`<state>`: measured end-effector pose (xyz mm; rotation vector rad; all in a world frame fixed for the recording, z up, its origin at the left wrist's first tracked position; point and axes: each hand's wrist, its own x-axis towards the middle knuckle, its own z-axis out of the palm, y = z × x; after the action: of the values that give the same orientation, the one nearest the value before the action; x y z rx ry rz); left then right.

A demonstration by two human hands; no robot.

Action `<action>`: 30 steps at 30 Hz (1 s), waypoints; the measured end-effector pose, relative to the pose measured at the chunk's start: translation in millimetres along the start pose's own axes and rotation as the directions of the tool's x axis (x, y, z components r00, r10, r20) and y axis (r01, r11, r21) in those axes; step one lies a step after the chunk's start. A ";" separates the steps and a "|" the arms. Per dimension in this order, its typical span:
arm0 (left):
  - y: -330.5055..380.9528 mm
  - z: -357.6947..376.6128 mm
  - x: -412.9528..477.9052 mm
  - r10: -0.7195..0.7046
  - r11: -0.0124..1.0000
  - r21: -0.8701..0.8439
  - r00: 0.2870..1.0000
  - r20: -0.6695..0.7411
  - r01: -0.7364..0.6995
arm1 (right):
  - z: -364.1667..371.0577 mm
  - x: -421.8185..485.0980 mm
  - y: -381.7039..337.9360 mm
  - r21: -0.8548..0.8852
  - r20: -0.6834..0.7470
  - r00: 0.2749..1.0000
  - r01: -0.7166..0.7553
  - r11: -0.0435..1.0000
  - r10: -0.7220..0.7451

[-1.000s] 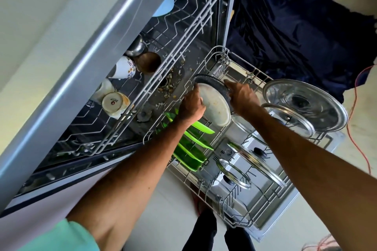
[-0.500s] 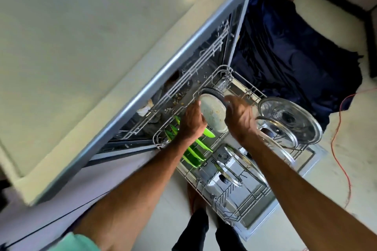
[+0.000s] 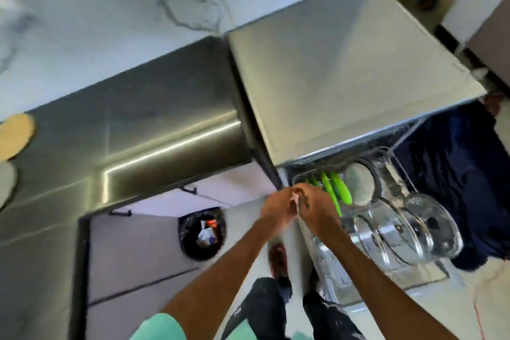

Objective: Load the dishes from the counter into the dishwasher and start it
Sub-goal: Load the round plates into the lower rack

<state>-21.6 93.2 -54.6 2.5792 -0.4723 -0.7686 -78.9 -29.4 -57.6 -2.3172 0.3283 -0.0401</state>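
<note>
Head view: the left hand (image 3: 277, 208) and right hand (image 3: 316, 210) are touching each other beside the green plates (image 3: 340, 189); the blur is hiding whether the fingers are gripping anything.

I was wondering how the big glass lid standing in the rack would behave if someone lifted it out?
The glass lid looks see-through with a metal rim, so it is probably stiff, fairly heavy and breakable if knocked. It stands on edge in the rack, so it may roll or tip once freed. Its shiny surface could be slippery.
</note>
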 end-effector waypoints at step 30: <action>-544.5 -347.8 -242.3 -0.615 0.788 -0.506 0.487 -0.620 0.350 | 353.0 105.9 -552.5 0.116 0.275 0.695 0.662 0.740 -0.665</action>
<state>97.2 762.6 63.2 2.4156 0.6549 0.1826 192.3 560.0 84.2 -2.2676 -0.6872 -0.0459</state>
